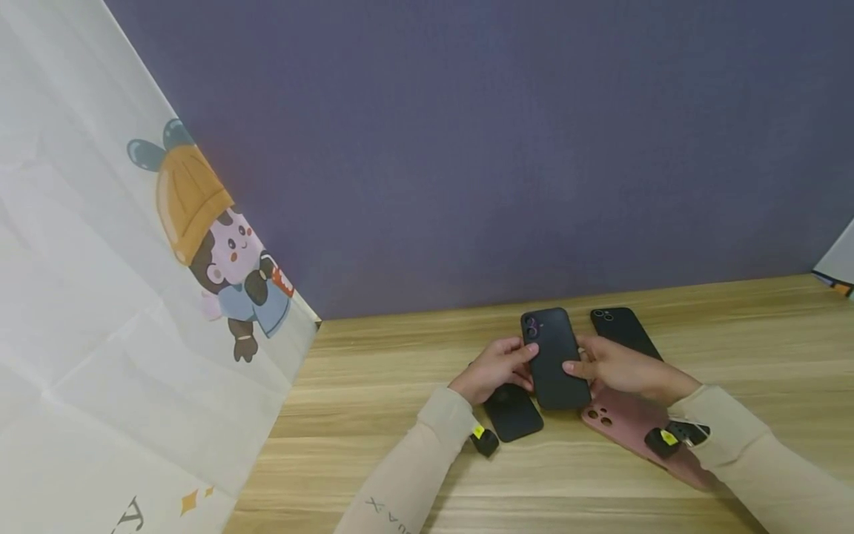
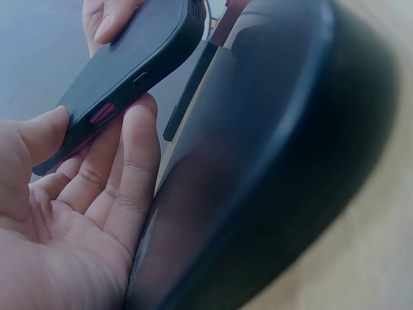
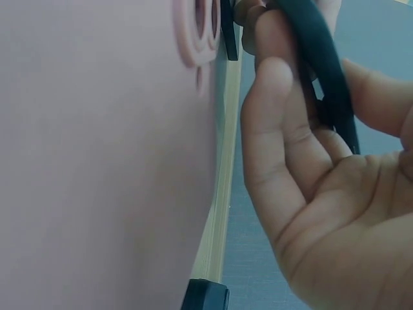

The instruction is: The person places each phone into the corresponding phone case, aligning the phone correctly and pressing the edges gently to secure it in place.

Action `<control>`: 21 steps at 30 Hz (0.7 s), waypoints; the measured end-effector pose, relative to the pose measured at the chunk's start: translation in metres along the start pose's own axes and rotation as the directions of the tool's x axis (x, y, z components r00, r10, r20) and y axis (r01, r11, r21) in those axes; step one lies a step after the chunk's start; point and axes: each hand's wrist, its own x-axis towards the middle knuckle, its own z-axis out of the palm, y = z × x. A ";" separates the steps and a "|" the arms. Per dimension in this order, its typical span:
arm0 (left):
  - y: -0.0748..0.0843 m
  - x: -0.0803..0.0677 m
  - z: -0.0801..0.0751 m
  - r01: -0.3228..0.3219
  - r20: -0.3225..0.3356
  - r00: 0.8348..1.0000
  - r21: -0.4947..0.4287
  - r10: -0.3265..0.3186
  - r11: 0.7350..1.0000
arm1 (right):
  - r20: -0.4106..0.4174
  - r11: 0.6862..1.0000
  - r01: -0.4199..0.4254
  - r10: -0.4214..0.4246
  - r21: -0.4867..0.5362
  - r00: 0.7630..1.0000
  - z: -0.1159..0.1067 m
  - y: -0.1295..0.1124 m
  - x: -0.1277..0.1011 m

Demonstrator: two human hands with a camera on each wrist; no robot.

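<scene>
Both hands hold a black phone case [image 1: 559, 363], raised with its back towards the head camera. Purple shows through its camera opening and, in the left wrist view, through a side slot; whether a phone sits inside I cannot tell. My left hand [image 1: 495, 368] grips the left edge, thumb on the back and fingers underneath. On the opposite edge, my right hand [image 1: 623, 365] pinches it between thumb and fingers. Below the left hand lies a dark phone [image 1: 515, 415] with a glossy face. A pink phone case [image 1: 617, 419] with round camera holes lies beneath the right hand and wrist.
Another black phone or case [image 1: 627, 330] with two camera rings lies behind the right hand. The wooden tabletop [image 1: 360, 415] meets a dark blue panel [image 1: 467, 148] at the back. A white printed sheet [image 1: 80, 259] borders the left side.
</scene>
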 end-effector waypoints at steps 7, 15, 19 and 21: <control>0.001 0.000 0.001 -0.004 -0.003 1.000 -0.009 0.004 1.000 | 0.014 1.000 -0.002 0.002 0.011 1.000 0.000 0.000 0.000; -0.001 0.001 0.000 0.002 0.005 1.000 -0.027 -0.002 1.000 | 0.012 1.000 -0.004 0.004 0.015 1.000 0.001 0.001 0.000; -0.001 0.001 0.000 0.001 0.009 1.000 -0.025 -0.001 1.000 | 0.007 1.000 -0.005 0.005 0.014 1.000 0.002 0.000 0.000; 0.000 0.000 0.000 -0.003 0.011 1.000 -0.026 0.003 1.000 | 0.009 1.000 -0.006 0.005 0.015 1.000 0.002 -0.001 -0.001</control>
